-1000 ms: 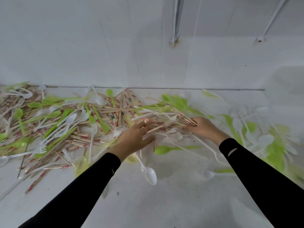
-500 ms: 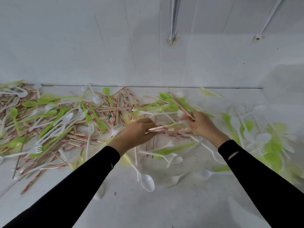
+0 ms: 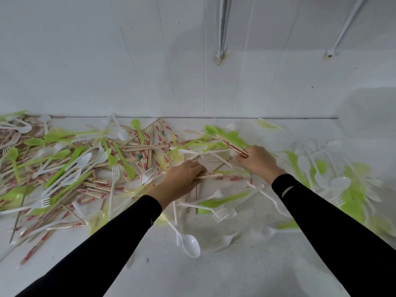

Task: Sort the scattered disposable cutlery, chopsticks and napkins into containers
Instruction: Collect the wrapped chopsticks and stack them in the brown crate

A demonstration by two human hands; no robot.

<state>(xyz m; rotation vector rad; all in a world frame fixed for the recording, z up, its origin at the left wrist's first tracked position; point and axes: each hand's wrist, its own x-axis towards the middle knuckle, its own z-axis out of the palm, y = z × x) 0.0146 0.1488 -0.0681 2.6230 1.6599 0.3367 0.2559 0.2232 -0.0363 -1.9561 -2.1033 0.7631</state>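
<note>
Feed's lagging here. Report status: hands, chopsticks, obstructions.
Left hand grips chopstick bundle. Right hand pinches wrapped pair. White forks, green spoons heaped around both. No container in view.

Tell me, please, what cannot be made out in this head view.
- Head view: whether the left hand grips the paper-wrapped wooden chopsticks under it; its own back hides the fingers.
- Head view: white and green plastic spoons at the right edge, smeared by blur.
- Head view: sorting containers, none in frame.

The cutlery pile (image 3: 64,168) runs off the left edge, and the spoons (image 3: 340,182) at right are blurred.
</note>
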